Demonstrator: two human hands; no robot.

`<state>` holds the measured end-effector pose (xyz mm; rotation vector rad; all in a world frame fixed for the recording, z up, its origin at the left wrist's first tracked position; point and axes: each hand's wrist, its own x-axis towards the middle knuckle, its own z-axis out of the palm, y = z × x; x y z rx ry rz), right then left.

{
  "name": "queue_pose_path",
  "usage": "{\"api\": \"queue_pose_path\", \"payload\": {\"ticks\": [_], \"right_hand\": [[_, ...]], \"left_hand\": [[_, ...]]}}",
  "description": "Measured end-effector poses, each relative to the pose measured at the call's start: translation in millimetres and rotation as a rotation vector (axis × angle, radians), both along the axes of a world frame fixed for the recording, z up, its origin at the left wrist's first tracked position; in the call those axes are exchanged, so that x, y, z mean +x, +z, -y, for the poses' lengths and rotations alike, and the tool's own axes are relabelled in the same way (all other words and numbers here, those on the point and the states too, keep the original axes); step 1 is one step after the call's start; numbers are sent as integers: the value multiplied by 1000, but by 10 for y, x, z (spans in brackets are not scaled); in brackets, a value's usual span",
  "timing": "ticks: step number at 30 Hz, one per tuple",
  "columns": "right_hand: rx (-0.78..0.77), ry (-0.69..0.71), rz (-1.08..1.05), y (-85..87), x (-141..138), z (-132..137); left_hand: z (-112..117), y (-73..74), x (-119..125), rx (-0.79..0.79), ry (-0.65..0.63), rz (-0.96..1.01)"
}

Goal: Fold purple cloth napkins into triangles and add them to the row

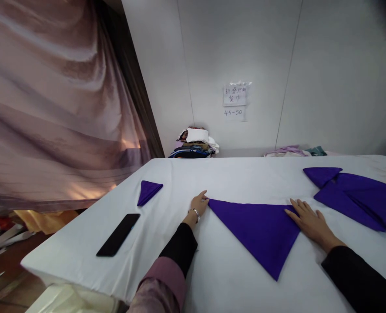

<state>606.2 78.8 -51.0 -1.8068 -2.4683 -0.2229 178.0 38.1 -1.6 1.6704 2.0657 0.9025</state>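
Observation:
A purple cloth napkin (260, 228) lies folded into a triangle on the white table (238, 178), its point toward me. My left hand (199, 203) rests at the triangle's left corner, fingers stretched toward the cloth; a bracelet shows at the wrist. My right hand (308, 219) lies flat with fingers spread on the triangle's right corner. Both hands are open and press on the cloth or the table beside it.
A small folded purple napkin (149, 191) sits at the left. A black phone (118, 234) lies near the table's left edge. A heap of purple napkins (359, 195) lies at right. Folded clothes (194, 145) are stacked by the wall. A curtain (55, 108) hangs at left.

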Motion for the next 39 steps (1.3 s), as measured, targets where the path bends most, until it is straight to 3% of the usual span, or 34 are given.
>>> {"api": "queue_pose_path", "payload": {"ticks": [9,14,28,31,33,37,39], "right_hand": [[-18,-93,-60,-38,1,-42],[-18,-75,-18,-42,25,-32],[-124,-179,-41,240,-172,83],[-140,-168,-60,296,-202,96],[-139,-189,-85,307,-211,87],[-146,-224,-129,311,-224,65],[-153,-225,-142,319,-229,64]], "left_hand": [[-24,-32,-66,4,-79,-54],[-28,-8,-56,-16,-104,-114],[82,94,-44,-20,-46,-287],[156,155,97,33,-66,-339],[222,187,304,80,-134,-367],[363,139,795,116,-493,-452],[404,70,948,54,-605,-501]]}}
